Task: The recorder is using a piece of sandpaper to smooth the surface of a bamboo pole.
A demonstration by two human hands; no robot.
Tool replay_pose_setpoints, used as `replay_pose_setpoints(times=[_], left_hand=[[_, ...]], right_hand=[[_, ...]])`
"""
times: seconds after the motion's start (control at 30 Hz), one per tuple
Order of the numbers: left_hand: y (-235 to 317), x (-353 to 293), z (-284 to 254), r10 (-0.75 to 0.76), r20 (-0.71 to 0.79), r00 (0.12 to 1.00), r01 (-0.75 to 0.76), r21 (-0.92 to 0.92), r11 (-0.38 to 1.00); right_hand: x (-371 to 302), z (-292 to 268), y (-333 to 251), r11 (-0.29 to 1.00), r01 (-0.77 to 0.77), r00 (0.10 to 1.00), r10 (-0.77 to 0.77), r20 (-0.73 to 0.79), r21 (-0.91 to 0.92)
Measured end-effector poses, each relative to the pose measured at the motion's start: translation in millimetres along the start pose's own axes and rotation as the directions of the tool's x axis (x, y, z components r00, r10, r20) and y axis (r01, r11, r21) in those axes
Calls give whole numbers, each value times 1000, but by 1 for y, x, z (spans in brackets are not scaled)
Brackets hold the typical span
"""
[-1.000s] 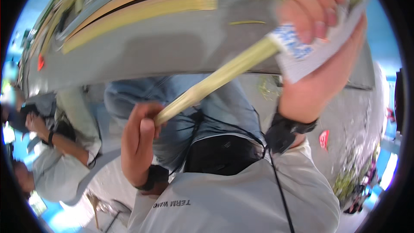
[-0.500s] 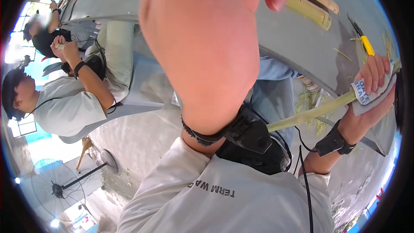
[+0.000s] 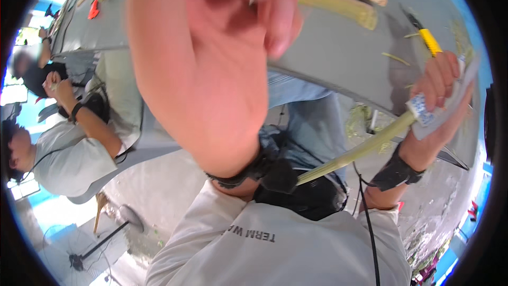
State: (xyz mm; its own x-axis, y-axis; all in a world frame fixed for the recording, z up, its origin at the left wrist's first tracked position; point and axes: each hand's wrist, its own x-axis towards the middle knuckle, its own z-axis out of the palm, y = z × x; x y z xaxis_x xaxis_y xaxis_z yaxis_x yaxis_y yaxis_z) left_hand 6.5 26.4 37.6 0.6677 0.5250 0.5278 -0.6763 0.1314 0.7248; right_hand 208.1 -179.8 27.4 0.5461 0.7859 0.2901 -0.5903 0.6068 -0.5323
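Observation:
My left hand (image 3: 233,37) is raised close in front of me, with its top cut off by the frame edge. Its palm is bare, the visible fingers bend loosely downward and apart, and I see nothing held. At the right, my right hand (image 3: 438,82) is closed on a piece of sandpaper (image 3: 420,110), white with blue print on one face and grey on the other. The sandpaper is folded about a pale green bamboo strip (image 3: 365,148), which slants from my waist up to that hand. The strip's lower end is hidden behind my left wrist strap.
On the grey table (image 3: 338,47) lie split bamboo pieces (image 3: 338,2), a yellow-handled knife (image 3: 429,42) beyond my right hand, and an orange-red tool (image 3: 93,9). Another person (image 3: 69,143) sits at the left. A standing fan (image 3: 79,260) is at lower left.
My left hand has shifted left in view and turned, showing more palm and fingers. The view has swung, moving the surroundings leftward. My right hand keeps hold of the sandpaper around the bamboo strip.

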Motion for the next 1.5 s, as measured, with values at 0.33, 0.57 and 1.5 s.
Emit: replay_pose_setpoints(times=[0.33,0.57,1.5], left_hand=[[-29,-38,44,-499,273,822,388,373,843],[-51,-49,50,-596,388,704,223,676,703],[-68,-50,63,-677,493,547,733,108,671]], right_hand=[[-9,2,10,997,3,991,-14,133,80],[-11,-2,10,996,32,992,-43,122,89],[-6,32,25,969,59,977,-106,-187,-239]])
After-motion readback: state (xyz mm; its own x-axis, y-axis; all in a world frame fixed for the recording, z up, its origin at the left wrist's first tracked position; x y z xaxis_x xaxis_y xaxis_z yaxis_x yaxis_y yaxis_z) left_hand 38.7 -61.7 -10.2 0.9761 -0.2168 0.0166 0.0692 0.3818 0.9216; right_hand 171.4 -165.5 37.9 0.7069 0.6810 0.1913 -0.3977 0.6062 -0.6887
